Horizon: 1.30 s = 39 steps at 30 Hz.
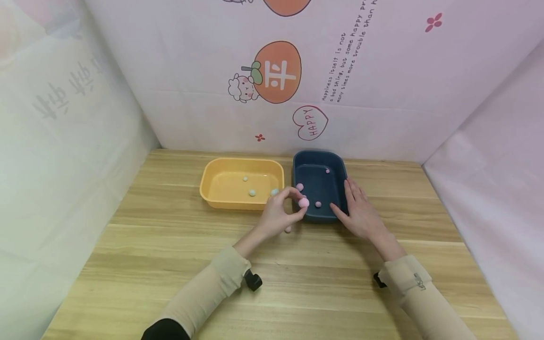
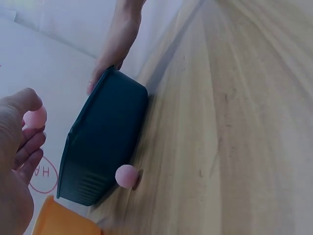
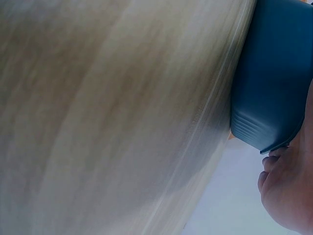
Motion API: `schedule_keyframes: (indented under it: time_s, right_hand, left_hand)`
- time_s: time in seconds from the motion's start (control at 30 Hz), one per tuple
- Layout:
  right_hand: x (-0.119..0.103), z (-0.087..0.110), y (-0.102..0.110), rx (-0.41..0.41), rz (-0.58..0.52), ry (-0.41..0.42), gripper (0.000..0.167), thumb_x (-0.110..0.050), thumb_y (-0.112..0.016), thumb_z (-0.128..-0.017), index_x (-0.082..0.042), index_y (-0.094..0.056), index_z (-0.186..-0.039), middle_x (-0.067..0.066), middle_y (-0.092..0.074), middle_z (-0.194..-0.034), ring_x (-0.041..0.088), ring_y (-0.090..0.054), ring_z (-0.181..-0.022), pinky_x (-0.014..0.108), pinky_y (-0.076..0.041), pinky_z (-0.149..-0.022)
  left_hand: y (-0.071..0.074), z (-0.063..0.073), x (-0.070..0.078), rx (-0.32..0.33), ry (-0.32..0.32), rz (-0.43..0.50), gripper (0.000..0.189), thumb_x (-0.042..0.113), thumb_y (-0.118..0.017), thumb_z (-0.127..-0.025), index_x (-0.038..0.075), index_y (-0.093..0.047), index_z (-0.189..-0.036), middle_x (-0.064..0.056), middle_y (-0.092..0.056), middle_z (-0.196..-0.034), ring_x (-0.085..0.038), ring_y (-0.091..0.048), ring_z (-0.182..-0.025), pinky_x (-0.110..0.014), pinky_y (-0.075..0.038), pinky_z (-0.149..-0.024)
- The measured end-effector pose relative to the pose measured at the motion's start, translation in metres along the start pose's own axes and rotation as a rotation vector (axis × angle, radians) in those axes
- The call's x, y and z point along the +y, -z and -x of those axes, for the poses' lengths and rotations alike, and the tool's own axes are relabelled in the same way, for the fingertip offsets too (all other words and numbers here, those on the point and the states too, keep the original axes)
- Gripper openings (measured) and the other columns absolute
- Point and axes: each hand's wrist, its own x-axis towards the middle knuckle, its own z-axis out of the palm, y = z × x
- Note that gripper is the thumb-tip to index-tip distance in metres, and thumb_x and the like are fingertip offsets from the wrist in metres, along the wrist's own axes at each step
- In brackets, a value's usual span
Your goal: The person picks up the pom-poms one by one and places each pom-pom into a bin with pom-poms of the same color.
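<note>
My left hand (image 1: 277, 215) pinches a pink ball (image 1: 303, 202) between thumb and forefinger, over the left near part of the dark blue tray (image 1: 319, 218). Inside that tray lie several smaller pink balls, such as one (image 1: 318, 204) near the front. My right hand (image 1: 361, 212) holds the tray's right rim, its thumb over the inner side and its fingers along the outer wall. In the left wrist view, another pink ball (image 2: 126, 176) sits on the table beside the tray's near wall.
Left of the blue tray stands a yellow tray (image 1: 238, 206) with pale green balls (image 1: 252, 192) in it. Both trays are on a wooden table (image 1: 297, 293), close to a printed cloth backdrop (image 1: 365, 127). Cloth walls rise at the left and right.
</note>
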Motion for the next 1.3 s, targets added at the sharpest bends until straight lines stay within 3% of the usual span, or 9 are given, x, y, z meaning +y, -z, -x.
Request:
schedule_keyframes:
  time_s: [0.13, 0.37, 0.7, 1.0, 1.13, 1.3]
  right_hand:
    - [0.0, 0.0, 0.001, -0.002, 0.002, 0.003, 0.098, -0.06, -0.047, -0.113, 0.006, -0.006, -0.173, 0.032, -0.011, -0.182, 0.052, -0.015, -0.169, 0.067, -0.018, -0.138]
    - [-0.002, -0.001, 0.001, -0.008, 0.004, -0.004, 0.098, -0.06, -0.047, -0.113, 0.006, -0.006, -0.173, 0.032, -0.01, -0.182, 0.051, -0.014, -0.17, 0.067, -0.018, -0.138]
    - [-0.001, -0.001, 0.0, -0.012, 0.001, -0.009, 0.098, -0.06, -0.046, -0.113, 0.006, -0.004, -0.173, 0.032, -0.009, -0.182, 0.052, -0.013, -0.17, 0.067, -0.017, -0.138]
    - [0.0, 0.0, 0.001, -0.012, -0.002, -0.002, 0.098, -0.059, -0.046, -0.113, 0.007, -0.005, -0.173, 0.032, -0.009, -0.182, 0.051, -0.012, -0.17, 0.067, -0.017, -0.138]
    - [0.0, 0.0, 0.001, -0.012, 0.001, -0.002, 0.097, -0.058, -0.047, -0.113, 0.007, -0.005, -0.172, 0.032, -0.009, -0.182, 0.051, -0.012, -0.17, 0.067, -0.017, -0.138]
    - [-0.001, 0.0, 0.001, -0.016, 0.001, -0.004, 0.098, -0.058, -0.047, -0.113, 0.007, -0.005, -0.172, 0.032, -0.009, -0.182, 0.051, -0.011, -0.17, 0.068, -0.017, -0.138]
  left_hand:
    - [-0.004, -0.01, -0.003, -0.004, -0.01, -0.012, 0.033, 0.006, -0.087, -0.093, 0.003, -0.068, -0.12, -0.012, -0.079, -0.114, -0.03, -0.076, -0.119, -0.052, -0.059, -0.112]
    - [-0.01, -0.023, -0.009, 0.006, 0.03, -0.005, 0.034, 0.005, -0.087, -0.092, 0.005, -0.068, -0.12, -0.014, -0.079, -0.114, -0.03, -0.074, -0.11, -0.058, -0.061, -0.098]
    - [-0.019, -0.041, -0.014, -0.019, 0.037, -0.013, 0.032, 0.004, -0.085, -0.093, 0.002, -0.067, -0.119, -0.018, -0.077, -0.117, -0.037, -0.073, -0.113, -0.057, -0.061, -0.106]
    - [-0.03, -0.055, -0.016, -0.03, 0.053, -0.098, 0.028, 0.012, -0.084, -0.097, 0.007, -0.068, -0.119, -0.011, -0.078, -0.117, -0.028, -0.074, -0.114, -0.051, -0.062, -0.108]
    - [-0.034, -0.061, -0.02, -0.03, 0.029, -0.108, 0.029, 0.016, -0.084, -0.097, 0.008, -0.068, -0.12, -0.01, -0.078, -0.116, -0.026, -0.075, -0.112, -0.046, -0.063, -0.104]
    - [-0.049, -0.069, -0.047, -0.013, 0.017, -0.131, 0.03, 0.021, -0.085, -0.096, 0.014, -0.068, -0.12, -0.001, -0.078, -0.114, -0.012, -0.074, -0.111, -0.035, -0.061, -0.103]
